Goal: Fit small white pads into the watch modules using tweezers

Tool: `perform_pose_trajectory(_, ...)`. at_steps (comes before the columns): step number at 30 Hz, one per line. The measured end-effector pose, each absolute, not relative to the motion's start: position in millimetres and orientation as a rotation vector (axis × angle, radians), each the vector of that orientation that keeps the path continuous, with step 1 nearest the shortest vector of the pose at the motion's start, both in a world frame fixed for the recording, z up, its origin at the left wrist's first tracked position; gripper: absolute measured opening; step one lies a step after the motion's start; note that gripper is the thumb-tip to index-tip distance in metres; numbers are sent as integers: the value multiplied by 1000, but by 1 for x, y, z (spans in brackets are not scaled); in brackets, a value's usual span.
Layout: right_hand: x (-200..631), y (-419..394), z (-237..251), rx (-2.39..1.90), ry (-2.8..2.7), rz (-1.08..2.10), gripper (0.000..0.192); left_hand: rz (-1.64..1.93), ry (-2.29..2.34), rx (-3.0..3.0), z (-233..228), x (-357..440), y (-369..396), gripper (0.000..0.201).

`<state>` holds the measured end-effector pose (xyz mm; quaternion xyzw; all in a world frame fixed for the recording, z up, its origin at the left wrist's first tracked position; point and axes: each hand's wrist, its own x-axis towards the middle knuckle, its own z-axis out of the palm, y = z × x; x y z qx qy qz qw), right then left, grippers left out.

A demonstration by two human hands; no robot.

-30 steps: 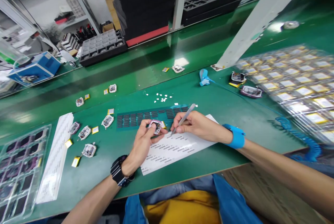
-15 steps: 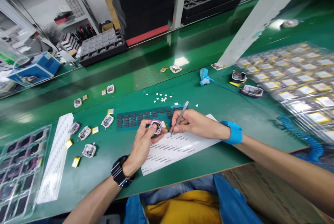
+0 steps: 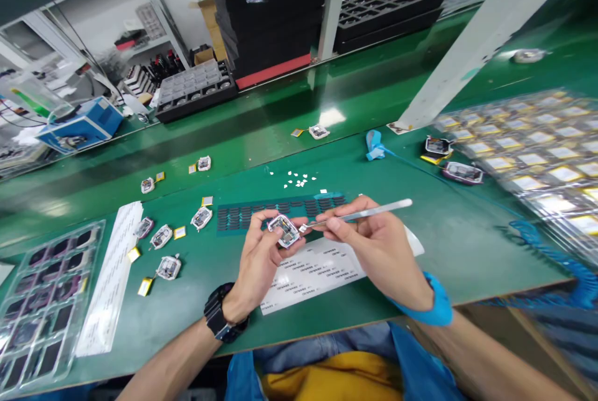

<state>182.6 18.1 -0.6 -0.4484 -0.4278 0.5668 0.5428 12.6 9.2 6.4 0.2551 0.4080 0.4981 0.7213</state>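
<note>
My left hand (image 3: 261, 254) is closed around a small watch case (image 3: 286, 231) with its circuit board showing inside. Tweezers (image 3: 374, 210) are pinched in my right hand (image 3: 369, 236), lying nearly level. At their tips, just right of the case, is a small white piece (image 3: 303, 228); whether it touches the case I cannot tell. Beneath both hands lies a white sheet of printed labels (image 3: 313, 273). Behind the left hand is a teal strip (image 3: 233, 217) of dark adhesive pieces.
Several open watch cases (image 3: 169, 268) with yellow batteries (image 3: 144, 286) lie at left, beside a label strip (image 3: 109, 283) and a clear tray (image 3: 51, 301). White bits (image 3: 299, 183) are scattered behind. Battery trays (image 3: 537, 158) and a blue coiled cord (image 3: 537, 239) occupy the right.
My right hand has lifted the tweezers off the label sheet and tipped them flatter, bringing their tips beside the watch case. A white piece now shows at the tips. The view has shifted slightly.
</note>
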Motion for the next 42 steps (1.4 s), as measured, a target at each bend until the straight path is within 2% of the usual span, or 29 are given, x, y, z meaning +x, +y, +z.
perform_pose_trajectory(5, 157, -1, -4, -1066, -986, 1098, 28, 1140, 829, 609, 8, 16, 1, 35)
perform_pose_trajectory(22, 148, -8, -11, -1129, -1128, 847, 24, 1177, 812, 684, 3, 17, -6, 36)
perform_pose_trajectory(26, 154, -6, -8, -1116, -1098, 923, 24, 1180, 894, 844, 4, 16, -3, 38)
perform_pose_trajectory(29, 169, 8, -4, -1127, -1119, 971, 24, 1315, 1061, 970, 4, 9, 9, 37)
perform_pose_trajectory(32, 186, 35, -1, -1166, -1452, 1050, 20, 1414, 1172, 1038, 1, -3, 27, 36)
perform_pose_trajectory(35, 194, 64, -2, -1188, -1666, 1131, 17, 1374, 1175, 1114, -9, -10, 39, 34)
perform_pose_trajectory(42, 178, 88, -14, -1093, -1703, 1204, 12, 1205, 1246, 1204, -34, -14, 43, 33)
